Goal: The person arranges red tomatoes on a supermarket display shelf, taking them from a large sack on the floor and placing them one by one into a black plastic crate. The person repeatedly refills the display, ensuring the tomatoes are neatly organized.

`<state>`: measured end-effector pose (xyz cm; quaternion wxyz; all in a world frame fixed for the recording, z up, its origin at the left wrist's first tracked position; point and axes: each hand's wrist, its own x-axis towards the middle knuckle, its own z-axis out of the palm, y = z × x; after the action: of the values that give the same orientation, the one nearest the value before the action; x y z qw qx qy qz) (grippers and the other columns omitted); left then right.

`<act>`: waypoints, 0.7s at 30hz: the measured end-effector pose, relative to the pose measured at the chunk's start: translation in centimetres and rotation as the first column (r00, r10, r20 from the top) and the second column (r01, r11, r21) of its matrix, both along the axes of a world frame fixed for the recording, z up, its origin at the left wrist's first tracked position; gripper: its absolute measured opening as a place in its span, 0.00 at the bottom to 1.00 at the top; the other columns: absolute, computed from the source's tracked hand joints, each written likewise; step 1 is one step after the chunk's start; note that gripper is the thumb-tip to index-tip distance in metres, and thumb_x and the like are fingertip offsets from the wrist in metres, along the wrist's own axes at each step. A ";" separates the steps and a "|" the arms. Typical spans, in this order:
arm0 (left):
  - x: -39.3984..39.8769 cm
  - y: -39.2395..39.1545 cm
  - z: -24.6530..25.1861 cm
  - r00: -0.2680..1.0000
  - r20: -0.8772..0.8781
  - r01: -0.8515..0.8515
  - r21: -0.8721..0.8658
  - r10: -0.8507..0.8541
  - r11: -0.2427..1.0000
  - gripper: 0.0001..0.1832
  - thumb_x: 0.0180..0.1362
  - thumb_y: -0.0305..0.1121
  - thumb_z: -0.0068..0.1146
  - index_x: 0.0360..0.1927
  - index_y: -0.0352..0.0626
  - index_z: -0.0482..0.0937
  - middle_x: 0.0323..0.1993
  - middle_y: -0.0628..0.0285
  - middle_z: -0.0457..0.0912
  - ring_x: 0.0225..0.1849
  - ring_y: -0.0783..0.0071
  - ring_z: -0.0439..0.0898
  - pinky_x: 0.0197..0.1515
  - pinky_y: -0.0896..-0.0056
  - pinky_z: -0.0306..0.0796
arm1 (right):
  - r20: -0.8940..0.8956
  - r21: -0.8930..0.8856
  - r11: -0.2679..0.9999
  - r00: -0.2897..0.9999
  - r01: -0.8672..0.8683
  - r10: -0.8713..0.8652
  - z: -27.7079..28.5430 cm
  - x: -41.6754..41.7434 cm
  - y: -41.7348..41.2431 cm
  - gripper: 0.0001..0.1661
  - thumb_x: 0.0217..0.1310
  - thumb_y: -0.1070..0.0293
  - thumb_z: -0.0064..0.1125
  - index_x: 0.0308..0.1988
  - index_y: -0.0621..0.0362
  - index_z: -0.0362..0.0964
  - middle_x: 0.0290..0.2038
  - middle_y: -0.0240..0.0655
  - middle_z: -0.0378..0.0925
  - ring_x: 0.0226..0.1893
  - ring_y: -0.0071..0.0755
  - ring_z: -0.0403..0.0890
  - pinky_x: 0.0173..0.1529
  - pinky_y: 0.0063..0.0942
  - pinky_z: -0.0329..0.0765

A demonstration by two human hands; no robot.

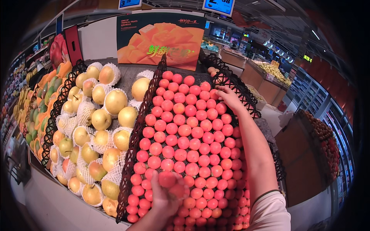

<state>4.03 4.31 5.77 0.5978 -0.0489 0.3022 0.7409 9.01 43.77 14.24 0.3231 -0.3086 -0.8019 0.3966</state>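
Rows of round red-orange fruits (185,130), of a kind I cannot settle, cover a sloping display before me. Near the lower middle, my left hand (166,192) cups a couple of these fruits (167,179), palm up, above the rows. My right hand (228,96) reaches to the upper right corner of the rows, its fingers on a red fruit (214,94) at the edge. That fruit lies among the others beside the black lattice divider. Part of the lower right rows is in the shadow of my right arm.
A black lattice divider (136,138) separates the red fruits from yellow pears (101,119) in white foam nets. Mangoes (49,95) lie farther left. A poster (161,40) stands behind. On the right are a second lattice divider (241,86) and a brown display stand (303,156).
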 end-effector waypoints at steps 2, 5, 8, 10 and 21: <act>0.1 0.1 0.0 1.000 -0.002 -0.008 -0.021 0.008 1.000 0.35 0.52 0.74 0.33 0.35 0.51 0.73 0.32 0.67 0.75 0.33 0.66 0.72 0.37 0.66 0.62 | -0.030 -0.013 0.999 0.999 0.037 -0.038 1.0 0.5 -1.4 0.34 0.56 0.55 0.59 0.57 0.63 0.65 0.45 0.37 0.75 0.39 0.24 0.74 0.44 0.23 0.73; 0.4 0.7 0.2 1.000 -0.003 0.025 -0.021 -0.025 0.999 0.35 0.54 0.73 0.30 0.34 0.50 0.73 0.32 0.65 0.75 0.33 0.65 0.72 0.37 0.64 0.62 | -0.114 0.356 0.915 0.981 0.189 -0.159 1.0 2.0 -1.2 0.30 0.55 0.56 0.59 0.53 0.62 0.67 0.45 0.39 0.74 0.40 0.30 0.75 0.45 0.28 0.74; -0.7 0.1 -2.7 0.995 -0.050 0.098 0.286 -0.087 0.953 0.39 0.57 0.73 0.24 0.36 0.46 0.73 0.33 0.61 0.75 0.33 0.63 0.74 0.34 0.64 0.66 | -0.039 0.487 0.850 0.967 -0.202 0.252 2.9 0.6 -13.3 0.26 0.54 0.59 0.60 0.52 0.58 0.70 0.43 0.40 0.72 0.39 0.31 0.75 0.44 0.29 0.73; -0.6 -0.2 -2.4 0.987 -0.131 0.120 0.217 -0.093 0.969 0.42 0.57 0.73 0.22 0.39 0.43 0.73 0.33 0.58 0.75 0.33 0.63 0.75 0.30 0.65 0.68 | 0.397 0.441 0.564 0.715 -0.698 0.575 2.1 1.3 -21.2 0.32 0.53 0.54 0.61 0.55 0.56 0.67 0.39 0.40 0.72 0.39 0.37 0.76 0.41 0.32 0.74; -0.5 0.1 -2.8 0.992 -0.120 0.082 0.330 -0.044 0.940 0.39 0.59 0.70 0.27 0.39 0.41 0.73 0.32 0.59 0.77 0.32 0.67 0.76 0.25 0.71 0.70 | -0.088 0.334 0.890 0.931 -0.309 0.356 3.5 -1.8 -16.7 0.31 0.50 0.60 0.65 0.50 0.62 0.63 0.43 0.41 0.73 0.45 0.33 0.74 0.49 0.31 0.72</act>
<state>3.55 4.44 2.98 0.6029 0.1041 0.2063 0.7636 7.20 27.08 17.76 0.3534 -0.0812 -0.8698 0.3346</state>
